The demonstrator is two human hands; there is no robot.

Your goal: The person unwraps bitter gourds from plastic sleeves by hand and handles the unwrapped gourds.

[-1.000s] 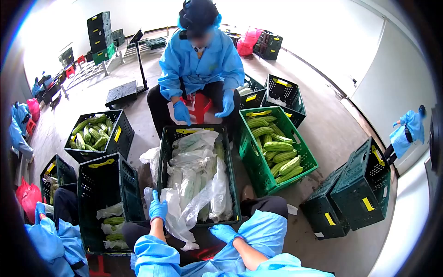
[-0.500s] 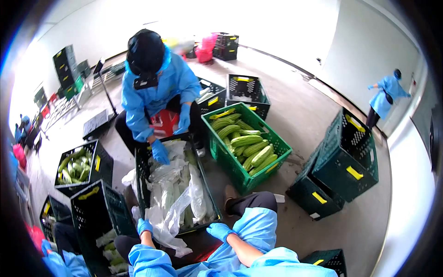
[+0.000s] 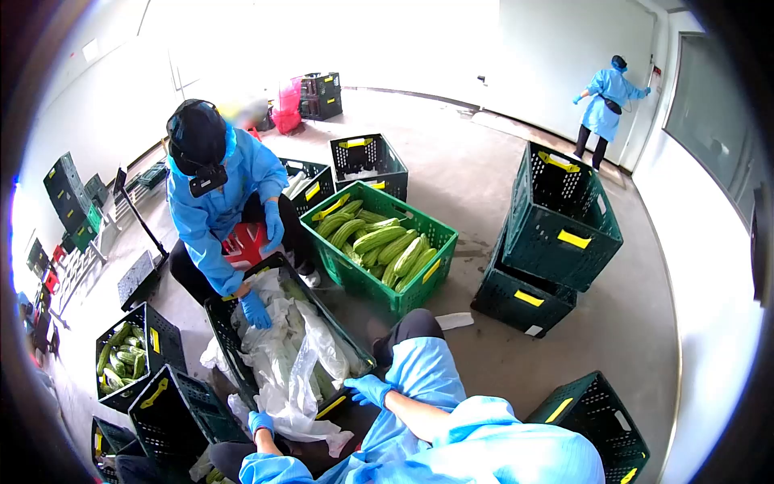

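Thin clear plastic bags (image 3: 302, 387) lie bunched over long pale-green gourds in a dark crate (image 3: 226, 343) in front of my knees. My left hand (image 3: 262, 421), in a blue glove, is at the crate's near left corner beside the loose plastic; its fingers are curled and what they hold is hidden. My right hand (image 3: 369, 390), also gloved, reaches to the near right corner with its fingers stretched out at the rim. Across from me, a seated co-worker's gloved hand (image 3: 256, 310) presses into the bags.
A green crate (image 3: 395, 302) of ridged gourds (image 3: 387, 246) stands beyond my knee. Stacked dark crates (image 3: 556, 234) are at the right, another crate (image 3: 597, 427) below them. More crates (image 3: 165, 355) crowd the left. A person (image 3: 609, 101) stands at the far wall.
My view has swung right, so the scene sits further left. My right hand has come to the crate's near right corner with its fingers extended. The co-worker's hand remains among the bags.
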